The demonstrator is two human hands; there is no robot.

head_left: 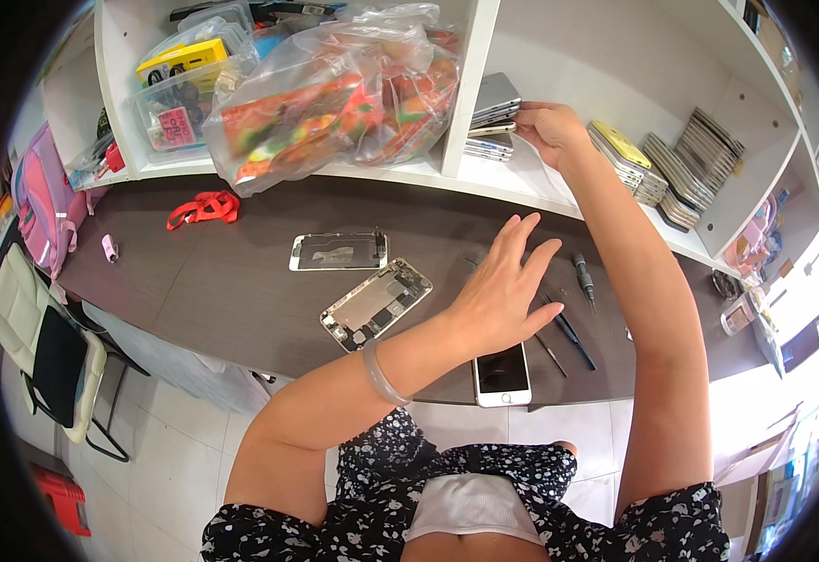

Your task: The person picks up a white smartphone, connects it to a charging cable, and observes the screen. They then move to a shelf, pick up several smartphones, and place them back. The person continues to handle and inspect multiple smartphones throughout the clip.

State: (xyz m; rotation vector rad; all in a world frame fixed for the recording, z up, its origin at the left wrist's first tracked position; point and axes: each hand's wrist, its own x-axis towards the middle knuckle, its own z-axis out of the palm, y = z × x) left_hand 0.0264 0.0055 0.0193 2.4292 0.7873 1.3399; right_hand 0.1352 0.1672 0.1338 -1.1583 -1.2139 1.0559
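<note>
My right hand reaches into the shelf, its fingers curled at the right edge of a stack of phones. It pinches a phone by its end; the fingertips are partly hidden. My left hand hovers over the desk with fingers spread, holding nothing. Just below it lies a white phone with a dark screen. Left of that hand are an opened phone body with bare inner parts and a detached screen panel. To its right lie a screwdriver and dark tweezers.
More phone stacks line the shelf, one topped by a yellow phone. A plastic bag overhangs the left shelf beside a clear bin. A red strap lies on the desk. A chair stands at left.
</note>
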